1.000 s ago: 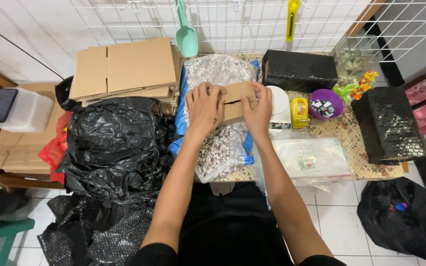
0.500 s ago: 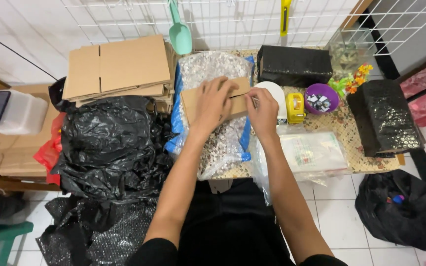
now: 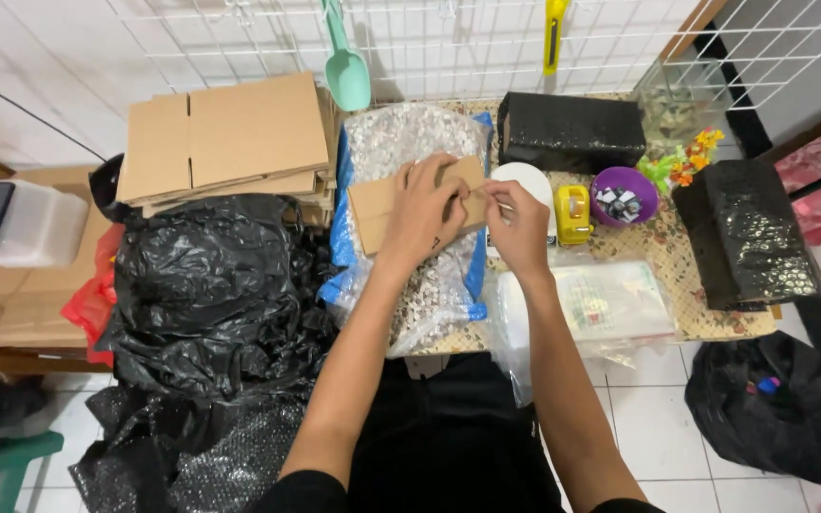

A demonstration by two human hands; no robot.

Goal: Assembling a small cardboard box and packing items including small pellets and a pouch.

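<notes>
A small brown cardboard box (image 3: 378, 205) lies on a large clear bag of pale small pieces (image 3: 416, 142) on the table. My left hand (image 3: 422, 213) presses flat on the box's middle. At the box's right end my right hand (image 3: 517, 224) pinches something thin with thumb and forefinger; what it is cannot be made out. A yellow tape dispenser (image 3: 573, 213) stands just right of my right hand, with a white round lid (image 3: 527, 178) behind it.
Flat cardboard sheets (image 3: 225, 138) are stacked at the left. Black plastic bags (image 3: 206, 285) fill the lower left. Two black wrapped parcels (image 3: 570, 130) (image 3: 745, 233), a purple bowl (image 3: 622, 196), clear plastic bags (image 3: 610, 301) and a hanging green scoop (image 3: 346, 68) surround the work spot.
The box has turned from under both flat palms to lying crosswise. My right hand lifted off it and now pinches at its right end. The left hand stays pressed on it.
</notes>
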